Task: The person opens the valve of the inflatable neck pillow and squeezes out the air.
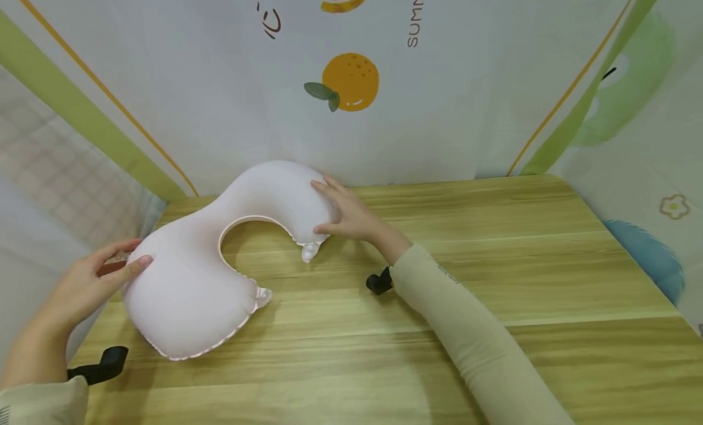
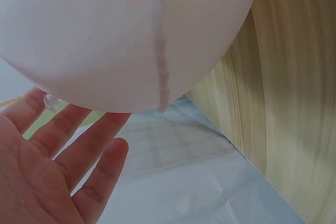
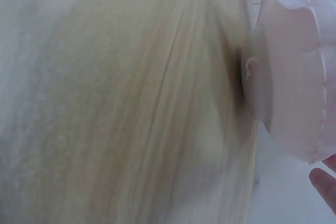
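A pale pink, U-shaped inflatable neck pillow lies plump on the wooden table, its opening facing toward the lower right. Clear valves stick out near its two ends: one valve by the right end, another valve by the near end. My left hand touches the pillow's left side, thumb on top. In the left wrist view its fingers are extended against the pillow's rounded edge. Over the right end, my right hand rests with spread fingers; the right wrist view catches only fingertips beside the pillow.
The wood-grain table reaches back to a white curtain printed with oranges. Patterned cloth hangs at the right side, and checked cloth hangs at the left. Black mounts jut from both wrists.
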The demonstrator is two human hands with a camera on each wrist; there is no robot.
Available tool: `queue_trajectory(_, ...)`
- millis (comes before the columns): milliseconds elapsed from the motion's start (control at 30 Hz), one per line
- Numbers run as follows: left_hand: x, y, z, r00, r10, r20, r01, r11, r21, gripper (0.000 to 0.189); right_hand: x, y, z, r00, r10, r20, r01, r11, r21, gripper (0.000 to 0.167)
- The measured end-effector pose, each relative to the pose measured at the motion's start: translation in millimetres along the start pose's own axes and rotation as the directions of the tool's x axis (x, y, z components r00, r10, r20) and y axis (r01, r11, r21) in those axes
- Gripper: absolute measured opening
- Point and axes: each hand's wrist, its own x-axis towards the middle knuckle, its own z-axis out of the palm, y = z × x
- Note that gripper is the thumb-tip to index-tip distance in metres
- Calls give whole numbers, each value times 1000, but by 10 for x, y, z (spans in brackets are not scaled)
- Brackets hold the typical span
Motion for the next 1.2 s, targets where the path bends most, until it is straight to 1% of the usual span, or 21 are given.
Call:
queue_trajectory(300, -8, 2, 40, 1000, 7, -7, -7, 1000, 6, 75, -115, 35, -28, 999, -33, -11, 33, 999, -5, 91)
queue_trajectory(533, -15, 41, 77, 999, 19, -27, -20, 1000, -16, 71, -194, 67, -74, 997, -53, -48, 53, 999, -12, 89)
queue_trajectory(700, -10, 80, 119, 998, 41, -40, -42, 998, -38, 69, -260, 112, -121, 996, -65, -56, 64, 998, -5, 88)
queue_trajectory(800, -5, 101, 140, 997, 61, -51, -63, 998, -31, 68, -306, 134, -156, 996, -63, -57, 64, 998, 11, 88)
queue_trajectory(967, -11, 117, 234, 997, 71, -42, -72, 997, -41, 67, -433, 182, -178, 997, -50, -53, 51, 999, 15, 88)
queue_trajectory(1067, -3, 153, 281, 996, 76, -43, -79, 995, -58, 67, -479, 214, -209, 996, -62, -63, 62, 998, -11, 89)
queue_trajectory(1200, 14, 229, 318, 994, 98, -53, -102, 992, -74, 68, -533, 234, -277, 993, -84, -89, 81, 996, -31, 89)
